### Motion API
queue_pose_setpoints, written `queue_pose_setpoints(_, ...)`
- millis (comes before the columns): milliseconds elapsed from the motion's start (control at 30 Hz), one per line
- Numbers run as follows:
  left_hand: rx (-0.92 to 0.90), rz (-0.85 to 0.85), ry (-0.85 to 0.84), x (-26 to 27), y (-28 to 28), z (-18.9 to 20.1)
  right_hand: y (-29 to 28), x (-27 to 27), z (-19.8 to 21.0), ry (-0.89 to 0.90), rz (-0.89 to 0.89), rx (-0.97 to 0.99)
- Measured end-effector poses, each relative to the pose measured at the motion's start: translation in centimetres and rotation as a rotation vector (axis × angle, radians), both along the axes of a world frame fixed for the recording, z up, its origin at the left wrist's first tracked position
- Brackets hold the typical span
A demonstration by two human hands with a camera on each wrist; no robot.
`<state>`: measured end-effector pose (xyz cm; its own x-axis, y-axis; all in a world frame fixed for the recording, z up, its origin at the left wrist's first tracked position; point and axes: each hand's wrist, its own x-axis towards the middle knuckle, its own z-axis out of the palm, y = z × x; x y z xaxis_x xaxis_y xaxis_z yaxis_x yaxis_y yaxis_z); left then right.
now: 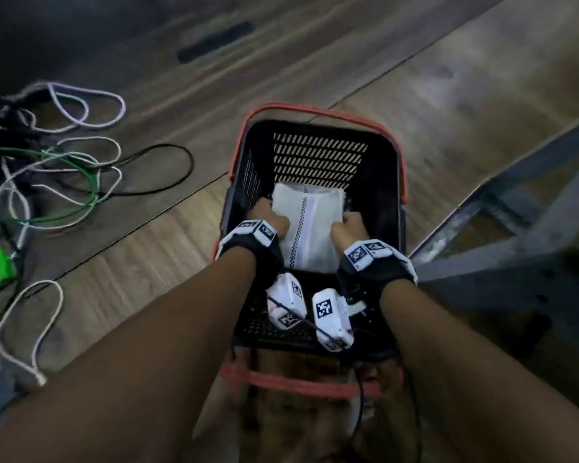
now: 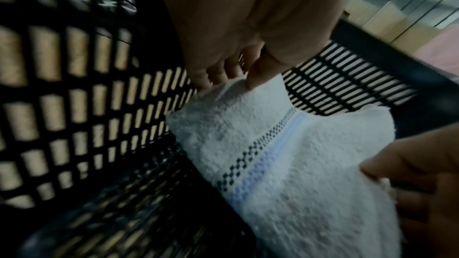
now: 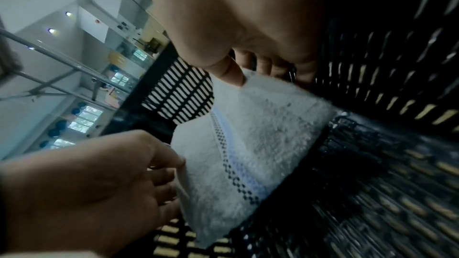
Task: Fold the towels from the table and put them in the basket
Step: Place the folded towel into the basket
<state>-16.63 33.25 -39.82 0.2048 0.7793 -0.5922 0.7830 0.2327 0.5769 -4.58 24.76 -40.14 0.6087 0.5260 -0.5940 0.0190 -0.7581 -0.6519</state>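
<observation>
A folded white towel [image 1: 310,225] with a dark checked stripe and a pale blue band sits inside the black slatted basket [image 1: 318,152] with red handles. My left hand [image 1: 269,217] pinches the towel's left edge between thumb and fingers. My right hand [image 1: 348,225] pinches its right edge. In the left wrist view the thumb presses the towel [image 2: 285,160] at its top corner, beside the basket wall [image 2: 82,105]. The right wrist view shows the towel [image 3: 253,144] low over the basket floor [image 3: 385,183], with the left hand [image 3: 99,183] on its other edge.
The basket stands on a wood floor [image 1: 331,55]. A tangle of white, green and black cables [image 1: 54,168] lies to the left. A grey metal table frame [image 1: 515,228] runs along the right of the basket. A red handle [image 1: 301,382] lies at the near rim.
</observation>
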Motion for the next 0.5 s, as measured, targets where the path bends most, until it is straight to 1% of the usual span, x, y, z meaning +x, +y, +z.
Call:
queue_pose_setpoints(67, 0.030, 0.130, -0.054, 1.7, 1.2, -1.9, 1.7, 0.5, -1.9, -0.020, -0.102, 0.036)
queue_pose_setpoints(133, 0.069, 0.195, -0.105, 3.2, 2.0, -3.4, 3.0, 1.3, -3.5, -0.053, -0.156, 0.066)
queue_pose_setpoints(200, 0.090, 0.201, -0.133, 4.4, 2.4, -4.7, 3.8, 2.1, -4.9, -0.093, -0.177, 0.074)
queue_pose_setpoints(300, 0.151, 0.215, -0.148, 4.4, 2.6, -6.3, 4.1, 2.4, -6.3, -0.171, -0.221, 0.102)
queue_pose_setpoints(433, 0.192, 0.173, -0.234, 3.2, 2.1, -7.2, 3.6, 1.9, -6.8, -0.240, -0.229, 0.185)
queue_pose_setpoints(500, 0.230, 0.185, -0.302, 2.6, 1.8, -7.0, 3.4, 1.7, -6.4, -0.261, -0.265, 0.252)
